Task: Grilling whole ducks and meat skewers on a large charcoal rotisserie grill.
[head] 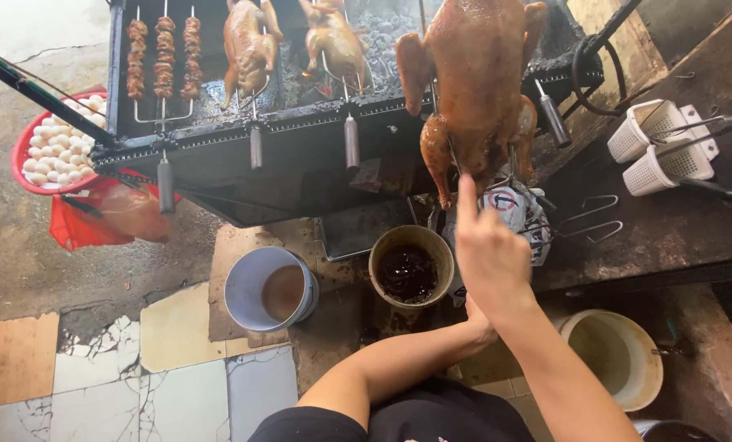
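Two hands at work: right hand (490, 255) raised, forefinger touching the glazed roast duck (474, 78) hanging on its skewer, nothing clasped; left hand (482, 321) hidden behind the right wrist, grip cannot be told. Below, bucket of dark sauce (411, 266). Beyond, charcoal grill (218, 135) carrying two browned birds and three meat skewers (164, 56).

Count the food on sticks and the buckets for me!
Roast birds: 3, at
Small meat skewers: 3, at
Buckets: 3, at
Total: 9
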